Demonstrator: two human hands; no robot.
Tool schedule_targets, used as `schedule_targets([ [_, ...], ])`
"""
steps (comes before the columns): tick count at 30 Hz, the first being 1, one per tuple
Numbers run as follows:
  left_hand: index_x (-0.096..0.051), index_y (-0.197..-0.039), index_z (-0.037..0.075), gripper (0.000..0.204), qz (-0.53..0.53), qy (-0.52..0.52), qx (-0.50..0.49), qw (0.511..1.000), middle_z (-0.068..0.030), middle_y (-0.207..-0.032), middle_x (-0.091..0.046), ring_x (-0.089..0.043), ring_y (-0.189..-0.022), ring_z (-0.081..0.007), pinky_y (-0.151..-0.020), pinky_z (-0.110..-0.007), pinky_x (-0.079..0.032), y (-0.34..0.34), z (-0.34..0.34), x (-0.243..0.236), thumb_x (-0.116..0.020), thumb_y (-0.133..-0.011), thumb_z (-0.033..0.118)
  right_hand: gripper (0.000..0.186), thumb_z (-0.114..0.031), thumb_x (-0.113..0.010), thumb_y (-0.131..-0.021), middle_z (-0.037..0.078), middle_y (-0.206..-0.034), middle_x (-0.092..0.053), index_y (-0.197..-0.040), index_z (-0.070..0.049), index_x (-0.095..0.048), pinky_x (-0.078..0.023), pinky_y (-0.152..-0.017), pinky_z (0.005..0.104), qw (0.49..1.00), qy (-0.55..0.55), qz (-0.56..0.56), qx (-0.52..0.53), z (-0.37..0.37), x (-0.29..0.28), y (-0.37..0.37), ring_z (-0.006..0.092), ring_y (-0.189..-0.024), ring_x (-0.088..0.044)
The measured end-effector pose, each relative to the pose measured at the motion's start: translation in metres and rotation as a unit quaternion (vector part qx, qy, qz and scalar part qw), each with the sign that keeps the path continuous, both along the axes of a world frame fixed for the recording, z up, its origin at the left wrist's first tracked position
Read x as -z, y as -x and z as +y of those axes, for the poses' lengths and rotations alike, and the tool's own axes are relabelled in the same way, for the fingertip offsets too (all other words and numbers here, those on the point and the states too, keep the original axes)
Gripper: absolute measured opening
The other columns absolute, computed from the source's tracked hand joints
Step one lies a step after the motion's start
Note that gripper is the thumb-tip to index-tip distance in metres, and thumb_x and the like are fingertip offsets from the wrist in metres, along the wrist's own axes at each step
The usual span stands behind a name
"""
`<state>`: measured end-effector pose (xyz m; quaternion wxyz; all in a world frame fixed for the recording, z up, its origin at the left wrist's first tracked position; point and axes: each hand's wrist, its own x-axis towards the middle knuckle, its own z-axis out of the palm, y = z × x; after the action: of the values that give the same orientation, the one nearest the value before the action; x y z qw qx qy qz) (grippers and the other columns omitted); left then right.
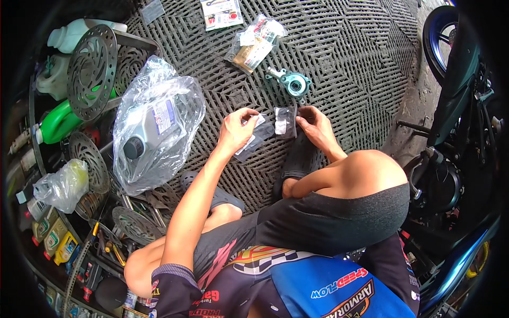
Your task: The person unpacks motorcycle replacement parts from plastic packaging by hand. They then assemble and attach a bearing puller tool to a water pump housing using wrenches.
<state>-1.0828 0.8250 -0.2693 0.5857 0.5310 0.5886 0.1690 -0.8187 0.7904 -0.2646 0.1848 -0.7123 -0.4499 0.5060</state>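
My left hand (237,130) pinches a small clear plastic packet (258,139) with a white label; what lies inside is too small to make out. In my right hand (316,127), thumb and fingers close on the edge of a second small packet (285,122), also white-labelled. Just beyond the right hand, a silvery cast-metal engine part (294,85) with a round hub and bolt lugs rests on the mat. Farther off lies a clear bag (255,49) holding a brown packet and other small pieces.
Dark ribbed matting (344,58) covers the floor. On the left stand a grey oil bottle (159,124) in clear plastic, brake discs (92,71), a green jug (59,123) and several smaller bottles. A flat parts packet (221,13) lies far ahead. A motorcycle (450,127) borders the right.
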Motion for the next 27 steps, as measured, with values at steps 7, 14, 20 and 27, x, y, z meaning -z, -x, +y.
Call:
schedule_targets([
  [7, -0.07, -0.113, 0.005, 0.03, 0.188, -0.27, 0.029, 0.944, -0.0193, -0.129, -0.059, -0.055, -0.123, -0.0356, -0.104, -0.043, -0.044, 0.014, 0.007, 0.0, -0.069, -0.085, 0.018, 0.02, -0.018, -0.068, -0.094, 0.011, -0.093, -0.072, -0.109, -0.005, -0.068, -0.057, -0.076, 0.034, 0.993, -0.062, -0.077, -0.064, 0.048, -0.035, 0.0, 0.0197, -0.083, -0.069],
  [14, -0.029, -0.157, 0.019, 0.084, 0.236, -0.221, 0.17, 0.931, -0.0214, -0.166, -0.005, -0.005, -0.154, -0.0407, -0.121, -0.061, -0.007, 0.014, 0.002, 0.018, -0.072, -0.086, 0.032, 0.025, -0.014, -0.068, -0.09, 0.012, -0.115, -0.065, -0.113, -0.008, -0.066, -0.049, -0.098, 0.0412, 0.881, -0.3, -0.189, -0.313, 0.163, -0.041, 0.002, 0.0321, -0.113, -0.059],
  [20, -0.024, -0.159, 0.024, 0.086, 0.225, -0.195, 0.188, 0.936, -0.0164, -0.168, -0.001, -0.002, -0.155, -0.0384, -0.12, -0.062, -0.005, 0.029, 0.003, 0.028, -0.071, -0.088, 0.029, 0.065, -0.009, -0.075, -0.081, 0.011, -0.152, -0.043, -0.141, -0.015, -0.053, -0.033, -0.118, 0.0476, 0.735, -0.34, -0.298, -0.505, 0.234, -0.022, 0.043, 0.032, -0.147, -0.032],
  [27, -0.016, -0.162, 0.024, 0.095, 0.251, -0.166, 0.224, 0.927, -0.0208, -0.167, 0.006, 0.006, -0.154, -0.0424, -0.118, -0.064, 0.001, 0.032, 0.001, 0.04, -0.073, -0.086, 0.039, 0.075, -0.018, -0.08, -0.079, 0.006, -0.16, -0.035, -0.146, -0.021, -0.049, -0.022, -0.123, 0.0513, 0.697, -0.36, -0.292, -0.547, 0.244, -0.002, 0.055, 0.0315, -0.151, -0.022],
])
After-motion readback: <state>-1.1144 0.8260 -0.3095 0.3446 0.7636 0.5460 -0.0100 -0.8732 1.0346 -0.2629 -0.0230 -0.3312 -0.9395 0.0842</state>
